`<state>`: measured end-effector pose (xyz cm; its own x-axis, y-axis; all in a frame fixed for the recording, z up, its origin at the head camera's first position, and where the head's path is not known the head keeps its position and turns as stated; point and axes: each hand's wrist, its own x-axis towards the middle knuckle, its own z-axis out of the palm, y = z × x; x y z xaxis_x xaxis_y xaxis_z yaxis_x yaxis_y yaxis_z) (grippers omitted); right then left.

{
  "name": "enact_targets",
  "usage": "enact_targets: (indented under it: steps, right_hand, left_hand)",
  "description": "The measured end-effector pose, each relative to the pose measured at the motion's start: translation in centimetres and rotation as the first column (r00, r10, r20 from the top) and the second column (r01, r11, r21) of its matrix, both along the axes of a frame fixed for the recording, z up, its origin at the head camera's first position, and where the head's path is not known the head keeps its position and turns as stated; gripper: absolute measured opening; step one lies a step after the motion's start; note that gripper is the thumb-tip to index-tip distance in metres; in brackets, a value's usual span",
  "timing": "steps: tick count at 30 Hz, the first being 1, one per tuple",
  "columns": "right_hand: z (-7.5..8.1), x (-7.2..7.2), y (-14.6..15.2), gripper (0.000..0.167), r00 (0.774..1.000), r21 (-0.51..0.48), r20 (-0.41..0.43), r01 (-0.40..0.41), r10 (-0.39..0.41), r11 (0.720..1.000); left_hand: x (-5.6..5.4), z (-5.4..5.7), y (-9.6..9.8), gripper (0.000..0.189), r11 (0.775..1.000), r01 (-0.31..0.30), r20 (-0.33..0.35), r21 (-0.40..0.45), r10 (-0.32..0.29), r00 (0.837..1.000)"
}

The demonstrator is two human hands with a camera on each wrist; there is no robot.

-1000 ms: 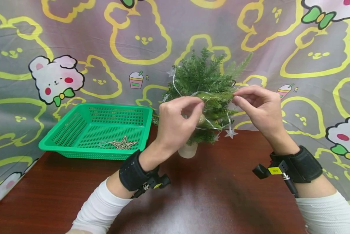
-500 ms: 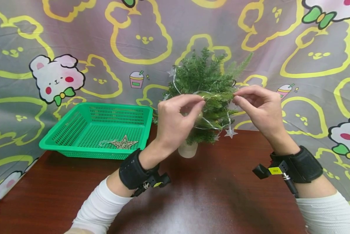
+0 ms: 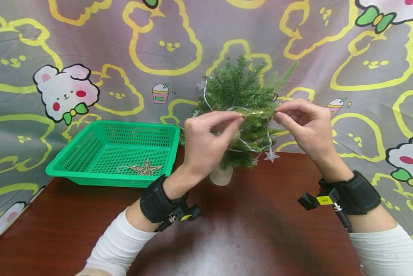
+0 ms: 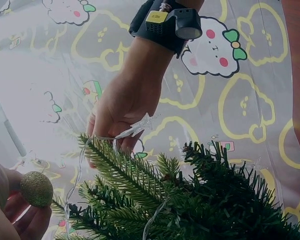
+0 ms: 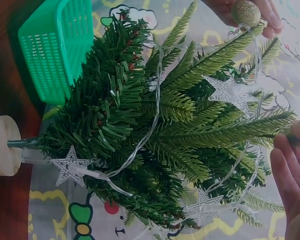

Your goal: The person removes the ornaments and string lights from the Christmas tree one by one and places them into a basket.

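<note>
A small artificial Christmas tree point(image 3: 239, 86) stands upright in a pale pot point(image 3: 221, 177). Clear string lights with star-shaped covers point(image 5: 71, 168) wind round its branches. In front of the tree, my left hand point(image 3: 204, 140) pinches with thumb and index finger at the hanging cord of a gold glitter Christmas ball point(image 4: 36, 189). The ball hangs just below those fingers, near a branch tip. My right hand point(image 3: 310, 126) pinches the end of a light green branch point(image 5: 270, 122), level with the left fingertips. A thin gold strand shows between the two hands.
On the left of the brown table point(image 3: 206, 237) sits a green plastic basket point(image 3: 59, 168). Inside it lies a glittery star ornament point(image 3: 147, 168) with a cord loop. A patterned cloth point(image 3: 123, 46) hangs close behind the tree.
My left fingertips have shifted slightly to the right, along the branch. More of the gold strand shows between the hands. The right hand keeps its hold, nearly still.
</note>
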<state>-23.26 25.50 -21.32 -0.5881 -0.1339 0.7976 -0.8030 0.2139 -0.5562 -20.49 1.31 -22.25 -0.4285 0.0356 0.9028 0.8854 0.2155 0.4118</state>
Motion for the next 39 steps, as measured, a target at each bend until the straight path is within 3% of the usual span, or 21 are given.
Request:
enact_targets:
  steps: [13,39]
  right_hand:
    - [0.1,0.3,-0.1,0.011,1.000,0.020,-0.002,0.010,-0.010,1.000]
    - [0.2,0.4,-0.1,0.011,0.999,0.052,-0.016,0.051,-0.050,0.997]
  left_hand:
    - [0.2,0.0,-0.3,0.012,1.000,0.018,0.005,0.012,-0.018,1.000]
    - [0.3,0.3,-1.9,0.011,0.991,0.082,-0.086,0.102,-0.073,0.994]
